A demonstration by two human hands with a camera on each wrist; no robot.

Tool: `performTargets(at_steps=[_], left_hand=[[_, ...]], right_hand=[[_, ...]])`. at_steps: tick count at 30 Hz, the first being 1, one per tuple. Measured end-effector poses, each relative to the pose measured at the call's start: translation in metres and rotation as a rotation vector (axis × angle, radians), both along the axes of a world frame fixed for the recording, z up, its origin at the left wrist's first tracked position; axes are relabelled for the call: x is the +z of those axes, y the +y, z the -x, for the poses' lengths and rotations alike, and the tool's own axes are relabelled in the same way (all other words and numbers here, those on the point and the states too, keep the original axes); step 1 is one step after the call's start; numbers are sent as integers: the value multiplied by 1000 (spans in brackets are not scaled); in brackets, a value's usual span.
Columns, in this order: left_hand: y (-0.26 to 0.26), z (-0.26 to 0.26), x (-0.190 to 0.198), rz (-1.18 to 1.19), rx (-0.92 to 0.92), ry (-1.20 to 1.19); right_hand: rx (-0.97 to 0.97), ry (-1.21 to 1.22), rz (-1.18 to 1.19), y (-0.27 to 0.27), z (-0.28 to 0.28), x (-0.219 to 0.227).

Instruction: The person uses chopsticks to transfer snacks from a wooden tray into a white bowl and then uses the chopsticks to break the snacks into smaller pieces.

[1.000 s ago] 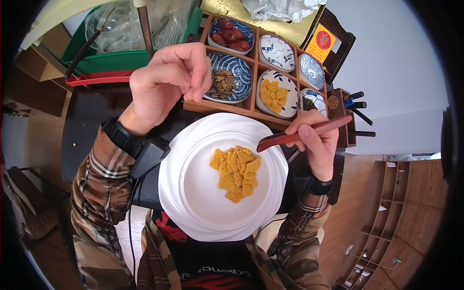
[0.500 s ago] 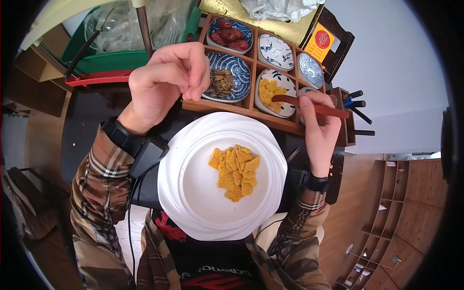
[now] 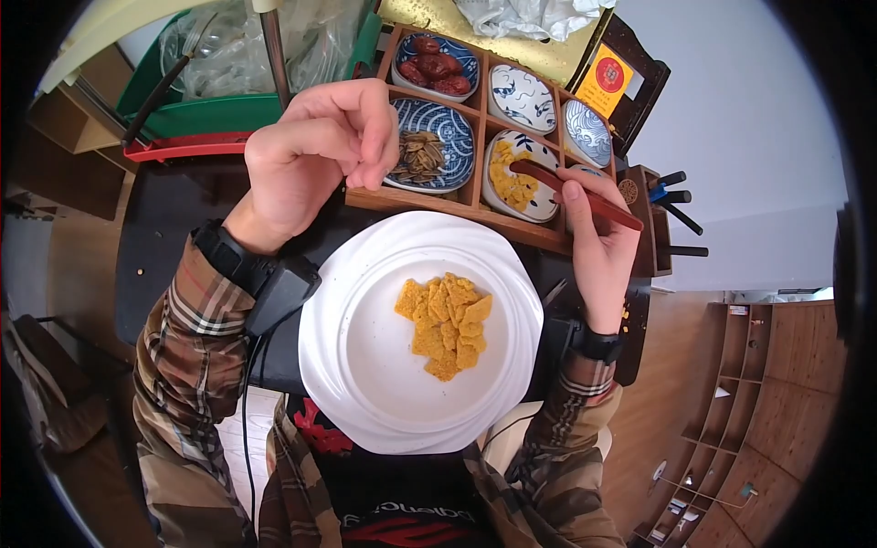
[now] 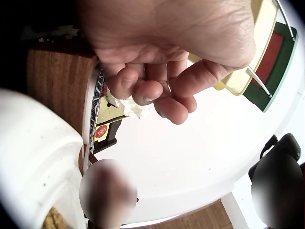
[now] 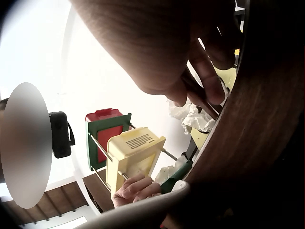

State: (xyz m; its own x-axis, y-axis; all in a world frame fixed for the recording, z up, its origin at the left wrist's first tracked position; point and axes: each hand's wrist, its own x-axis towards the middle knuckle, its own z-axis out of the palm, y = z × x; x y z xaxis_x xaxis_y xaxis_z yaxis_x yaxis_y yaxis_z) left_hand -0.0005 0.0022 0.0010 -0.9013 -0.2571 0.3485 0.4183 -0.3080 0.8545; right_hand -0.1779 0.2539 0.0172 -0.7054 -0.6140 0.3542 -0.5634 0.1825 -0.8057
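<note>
My right hand [image 3: 601, 251] pinches reddish-brown wooden tongs [image 3: 585, 196] between thumb and fingers. Their curved tip lies at the yellow flakes [image 3: 512, 183] in a white bowl [image 3: 548, 203] with dark leaf patterns. In the right wrist view, the box's wooden side hides the tip. The left hand [image 3: 315, 155] is raised beside the snack box, loosely bent at the fingers and holding nothing; the left wrist view shows these fingers [image 4: 147, 90] from close by. Between both arms sits a white plate [image 3: 338, 402] with a heap of golden crisps [image 3: 443, 324].
A wooden compartment box [image 3: 480, 215] holds patterned bowls, including red dates [image 3: 437, 68] and striped seeds [image 3: 418, 157]. Far left stands a green bin [image 3: 206, 123] with plastic bags. Beyond the box's right end is a holder [image 3: 650, 242] with black-handled tools.
My right hand has moved from over the plate's right rim up to the flake bowl with the tongs. Flakes in the bowl have shifted and spread. The left hand stays put.
</note>
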Motion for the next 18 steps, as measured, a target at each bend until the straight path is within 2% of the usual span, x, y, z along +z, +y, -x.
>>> performTargets(at_steps=[5,7,13,15,16,18], left_hand=[[0,-1,0,-12,-31,33],[4,-2,6,17,30,-40],[5,-3,6,24,42,-49],[5,-3,6,12,37,-44],[5,-2,6,0,34,-38],[6,-2,7,-1,33,-40]], right_hand=[[51,-44,-19,0,-5,3],[49,-76,-14,1,-6,5],[13,-136,103,7,-5,9],[132,88,55,10,-4,5],[131,86,56,10,-4,7],[317,312,-2,7,-5,13]])
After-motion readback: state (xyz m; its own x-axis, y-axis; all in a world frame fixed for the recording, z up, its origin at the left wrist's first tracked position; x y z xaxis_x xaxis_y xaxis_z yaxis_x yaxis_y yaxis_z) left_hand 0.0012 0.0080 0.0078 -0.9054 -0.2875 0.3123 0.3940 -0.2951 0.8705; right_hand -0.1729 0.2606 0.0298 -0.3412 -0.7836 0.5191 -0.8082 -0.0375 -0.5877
